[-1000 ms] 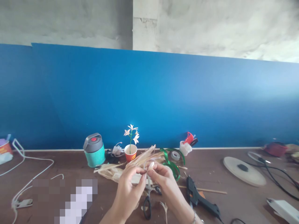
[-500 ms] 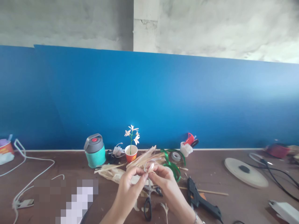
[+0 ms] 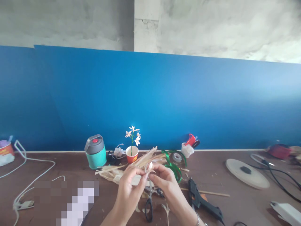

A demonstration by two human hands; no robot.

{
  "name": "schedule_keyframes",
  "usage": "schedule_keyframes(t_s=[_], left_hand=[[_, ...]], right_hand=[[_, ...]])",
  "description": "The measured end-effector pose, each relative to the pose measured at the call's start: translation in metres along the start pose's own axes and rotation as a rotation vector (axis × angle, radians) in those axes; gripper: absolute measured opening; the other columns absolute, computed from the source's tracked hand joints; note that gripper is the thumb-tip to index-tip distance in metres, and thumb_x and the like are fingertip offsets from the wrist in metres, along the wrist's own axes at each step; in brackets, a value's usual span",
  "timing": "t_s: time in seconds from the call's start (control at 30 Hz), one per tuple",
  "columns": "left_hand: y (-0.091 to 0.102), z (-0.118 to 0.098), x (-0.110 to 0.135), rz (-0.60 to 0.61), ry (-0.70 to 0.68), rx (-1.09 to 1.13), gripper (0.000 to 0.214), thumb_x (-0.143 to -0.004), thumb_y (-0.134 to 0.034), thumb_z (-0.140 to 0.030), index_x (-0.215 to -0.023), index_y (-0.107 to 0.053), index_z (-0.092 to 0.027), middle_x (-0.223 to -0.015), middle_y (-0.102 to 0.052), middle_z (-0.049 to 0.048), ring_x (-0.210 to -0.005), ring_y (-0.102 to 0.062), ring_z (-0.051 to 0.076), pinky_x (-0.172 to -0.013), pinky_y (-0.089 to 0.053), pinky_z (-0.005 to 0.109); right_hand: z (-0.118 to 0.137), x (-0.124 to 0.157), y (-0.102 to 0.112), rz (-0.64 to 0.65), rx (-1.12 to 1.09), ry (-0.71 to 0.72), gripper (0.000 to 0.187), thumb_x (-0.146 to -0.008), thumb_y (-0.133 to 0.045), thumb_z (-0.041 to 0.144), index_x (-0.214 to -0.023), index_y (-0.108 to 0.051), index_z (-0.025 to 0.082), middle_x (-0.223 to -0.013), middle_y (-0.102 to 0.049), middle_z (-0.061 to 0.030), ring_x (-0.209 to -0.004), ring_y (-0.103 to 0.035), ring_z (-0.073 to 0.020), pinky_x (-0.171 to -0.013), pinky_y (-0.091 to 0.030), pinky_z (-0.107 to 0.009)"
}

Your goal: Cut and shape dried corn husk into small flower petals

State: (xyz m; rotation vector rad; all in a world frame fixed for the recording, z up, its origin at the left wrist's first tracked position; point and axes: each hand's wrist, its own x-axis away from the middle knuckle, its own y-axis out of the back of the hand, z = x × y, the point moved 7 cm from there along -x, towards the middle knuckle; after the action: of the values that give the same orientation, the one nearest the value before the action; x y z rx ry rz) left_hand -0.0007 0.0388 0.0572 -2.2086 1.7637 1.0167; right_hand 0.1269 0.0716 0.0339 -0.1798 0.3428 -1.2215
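Between my fingertips is a small pale flower [image 3: 150,167] with pointed petals. My left hand [image 3: 131,182] pinches its base with thumb and forefinger. On the other side, my right hand [image 3: 165,179] grips a petal between thumb and fingers. Below the hands lies a pair of scissors [image 3: 149,208] with dark handles, its blades partly hidden. A loose pale flower [image 3: 166,211] on a stem rests near my right wrist. Dried corn husks [image 3: 113,174] are heaped behind my hands.
Behind stands a paper cup [image 3: 132,157] holding white flowers on a green stem. A teal thermos [image 3: 96,157] is to its left. Green ribbon [image 3: 175,172], a tape roll [image 3: 176,158], a black glue gun [image 3: 199,201] and a thin stick [image 3: 216,194] lie to the right.
The flower between my fingers has turned more upright, and a petal now curves out to the right. My hands have shifted only slightly.
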Motion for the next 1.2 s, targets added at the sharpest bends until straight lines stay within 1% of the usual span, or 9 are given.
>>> schedule_keyframes(t_s=[0.17,0.37,0.5,0.6,0.7,0.87,0.97,1.1,1.2], left_hand=[[0.003,-0.004,0.001,-0.046,-0.1,-0.1,0.012,-0.083,-0.054,-0.022,-0.072,-0.059,-0.02,-0.073,-0.065,0.0026,-0.074,-0.062,0.019,-0.072,-0.048,0.031],[0.001,-0.002,0.003,-0.036,-0.135,-0.131,0.011,-0.083,-0.053,-0.017,-0.074,-0.059,-0.021,-0.075,-0.065,0.0018,-0.075,-0.062,0.019,-0.071,-0.047,0.029],[0.0,0.001,0.003,-0.012,-0.099,-0.128,0.012,-0.084,-0.053,-0.019,-0.074,-0.06,-0.021,-0.075,-0.066,0.002,-0.074,-0.063,0.018,-0.071,-0.047,0.029],[-0.001,0.002,0.003,-0.006,-0.075,-0.107,0.012,-0.083,-0.053,-0.019,-0.074,-0.061,-0.02,-0.075,-0.066,0.0024,-0.073,-0.064,0.019,-0.071,-0.048,0.028],[-0.003,0.005,0.003,0.003,-0.041,-0.089,0.011,-0.082,-0.054,-0.02,-0.075,-0.062,-0.019,-0.076,-0.067,0.003,-0.073,-0.064,0.019,-0.069,-0.049,0.028],[-0.008,0.012,0.003,0.062,0.046,-0.028,0.012,-0.081,-0.054,-0.022,-0.072,-0.062,-0.02,-0.074,-0.067,0.0021,-0.071,-0.064,0.018,-0.066,-0.05,0.027],[-0.01,0.013,0.003,0.086,0.086,0.003,0.011,-0.081,-0.055,-0.022,-0.072,-0.062,-0.021,-0.074,-0.067,0.0017,-0.071,-0.064,0.019,-0.063,-0.05,0.026],[-0.012,0.014,0.004,0.105,0.116,0.037,0.012,-0.081,-0.057,-0.024,-0.071,-0.062,-0.021,-0.072,-0.067,0.0016,-0.075,-0.065,0.021,-0.063,-0.051,0.027],[-0.013,0.014,0.004,0.126,0.148,0.064,0.012,-0.081,-0.057,-0.027,-0.07,-0.062,-0.022,-0.075,-0.068,0.0024,-0.076,-0.065,0.022,-0.057,-0.051,0.026]], right_hand=[[-0.002,0.002,0.002,-0.054,-0.009,-0.012,0.023,-0.068,-0.077,0.029,-0.083,-0.065,0.019,-0.086,-0.066,-0.0027,-0.078,-0.056,-0.0163,-0.072,-0.042,-0.027],[-0.001,0.003,0.004,-0.048,-0.034,0.014,0.028,-0.067,-0.079,0.029,-0.088,-0.062,0.02,-0.086,-0.064,-0.0018,-0.081,-0.054,-0.0166,-0.072,-0.042,-0.026],[-0.002,0.002,0.005,-0.031,-0.083,0.0,0.036,-0.069,-0.077,0.026,-0.102,-0.061,0.023,-0.095,-0.063,-0.0028,-0.088,-0.054,-0.0174,-0.074,-0.042,-0.026],[-0.004,0.003,0.004,-0.022,-0.11,-0.004,0.041,-0.069,-0.077,0.024,-0.106,-0.06,0.025,-0.098,-0.063,-0.0026,-0.087,-0.055,-0.0173,-0.074,-0.043,-0.027],[-0.005,0.004,0.005,-0.053,-0.11,0.004,0.04,-0.069,-0.078,0.026,-0.104,-0.06,0.024,-0.094,-0.063,-0.0018,-0.084,-0.055,-0.0161,-0.071,-0.043,-0.025],[-0.006,0.005,0.006,-0.091,-0.102,0.011,0.04,-0.067,-0.08,0.029,-0.101,-0.061,0.022,-0.085,-0.062,-0.001,-0.075,-0.054,-0.0135,-0.066,-0.043,-0.023],[-0.005,0.004,0.007,-0.089,-0.092,0.012,0.039,-0.068,-0.079,0.029,-0.102,-0.062,0.022,-0.084,-0.062,-0.001,-0.074,-0.054,-0.013,-0.066,-0.043,-0.023],[-0.005,0.003,0.007,-0.078,-0.084,0.021,0.037,-0.068,-0.079,0.029,-0.1,-0.062,0.022,-0.082,-0.061,-0.0004,-0.072,-0.053,-0.0121,-0.064,-0.043,-0.022],[-0.005,0.003,0.007,-0.078,-0.072,0.023,0.036,-0.068,-0.079,0.03,-0.1,-0.063,0.022,-0.08,-0.061,-0.0003,-0.072,-0.052,-0.0125,-0.065,-0.043,-0.022]])
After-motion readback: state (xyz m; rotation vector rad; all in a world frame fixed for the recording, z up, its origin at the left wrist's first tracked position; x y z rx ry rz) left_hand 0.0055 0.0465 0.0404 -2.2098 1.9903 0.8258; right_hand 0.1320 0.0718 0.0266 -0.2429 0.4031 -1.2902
